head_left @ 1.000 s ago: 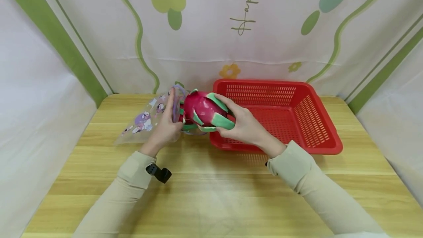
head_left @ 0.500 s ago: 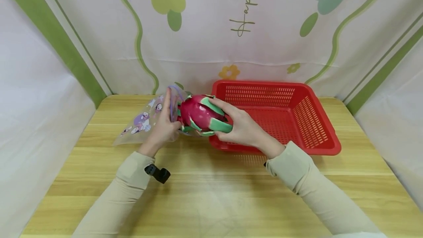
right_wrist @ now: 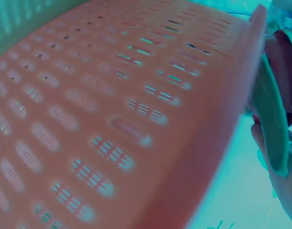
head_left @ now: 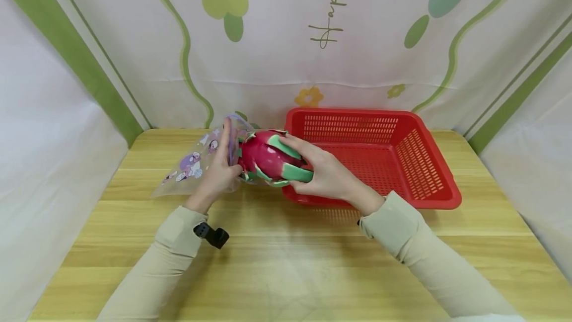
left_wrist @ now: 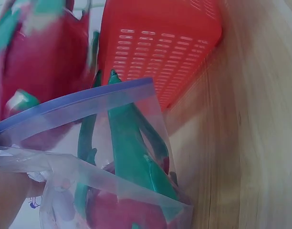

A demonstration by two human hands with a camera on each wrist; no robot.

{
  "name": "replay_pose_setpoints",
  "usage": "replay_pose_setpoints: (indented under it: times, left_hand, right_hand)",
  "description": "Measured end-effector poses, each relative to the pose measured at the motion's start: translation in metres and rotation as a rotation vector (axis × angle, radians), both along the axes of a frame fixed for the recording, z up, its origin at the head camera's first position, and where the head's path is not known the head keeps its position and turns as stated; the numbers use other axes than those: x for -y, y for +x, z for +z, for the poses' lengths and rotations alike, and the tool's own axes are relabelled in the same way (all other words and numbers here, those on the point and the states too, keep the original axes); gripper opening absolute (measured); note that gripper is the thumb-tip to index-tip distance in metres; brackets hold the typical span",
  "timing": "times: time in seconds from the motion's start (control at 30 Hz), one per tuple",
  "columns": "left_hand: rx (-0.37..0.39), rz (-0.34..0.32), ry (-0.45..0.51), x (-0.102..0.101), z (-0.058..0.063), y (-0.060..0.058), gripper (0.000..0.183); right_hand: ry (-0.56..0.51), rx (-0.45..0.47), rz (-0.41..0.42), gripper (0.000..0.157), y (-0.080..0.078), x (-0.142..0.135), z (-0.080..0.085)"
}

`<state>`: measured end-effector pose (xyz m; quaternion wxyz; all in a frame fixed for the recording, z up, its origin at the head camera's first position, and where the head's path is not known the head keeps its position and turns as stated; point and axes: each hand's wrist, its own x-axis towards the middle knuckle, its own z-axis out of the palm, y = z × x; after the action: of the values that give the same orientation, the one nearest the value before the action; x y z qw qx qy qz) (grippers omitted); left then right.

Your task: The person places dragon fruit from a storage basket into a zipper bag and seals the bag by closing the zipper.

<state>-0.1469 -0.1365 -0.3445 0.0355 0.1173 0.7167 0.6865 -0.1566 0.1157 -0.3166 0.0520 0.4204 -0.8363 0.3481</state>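
My right hand [head_left: 328,170] grips a red dragon fruit [head_left: 265,157] with green scales by its right end, at the mouth of a clear zip bag [head_left: 189,178] printed with purple shells. The fruit's left end lies at the purple zip edge, partly behind my left hand [head_left: 217,175]. My left thumb and fingers hold the bag's opening, index finger extended along the edge. In the left wrist view the zip strip [left_wrist: 79,101] crosses below the dragon fruit [left_wrist: 46,62]. Inside the bag there, another dragon fruit [left_wrist: 127,207] shows long green scales.
A red slotted plastic basket [head_left: 429,163] stands right behind my right hand, its near left corner below the fruit. The wooden table [head_left: 286,267] stretches in front. A white cloth [head_left: 268,63] with printed flowers hangs at the back.
The dragon fruit and my right hand have moved slightly left, and the fruit's left end sits closer into the bag's mouth. My left hand keeps its hold on the bag.
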Motion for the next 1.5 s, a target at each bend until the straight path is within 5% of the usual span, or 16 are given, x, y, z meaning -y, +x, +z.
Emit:
replay_pose_setpoints:
  times: [0.33, 0.7, 1.13, 1.23, 1.5]
  left_hand:
    - [-0.026, -0.009, -0.076, 0.0, 0.0, 0.001, 0.108]
    - [-0.021, 0.012, -0.126, -0.001, 0.004, 0.003, 0.11]
    - [-0.034, 0.041, -0.189, -0.004, 0.013, 0.004, 0.105]
    - [-0.024, 0.055, -0.229, -0.005, 0.015, 0.004, 0.104]
    - [-0.082, 0.061, -0.299, -0.011, 0.016, 0.005, 0.103]
  right_hand:
    - [0.056, 0.034, -0.021, 0.086, -0.008, 0.013, 0.002]
    - [0.164, 0.219, -0.109, 0.101, -0.014, 0.03, 0.001]
    - [0.265, 0.211, -0.256, 0.092, -0.02, 0.028, 0.006]
    - [0.282, 0.229, -0.242, 0.092, -0.019, 0.028, 0.008]
    - [0.331, 0.094, -0.212, 0.089, -0.013, 0.032, 0.004]
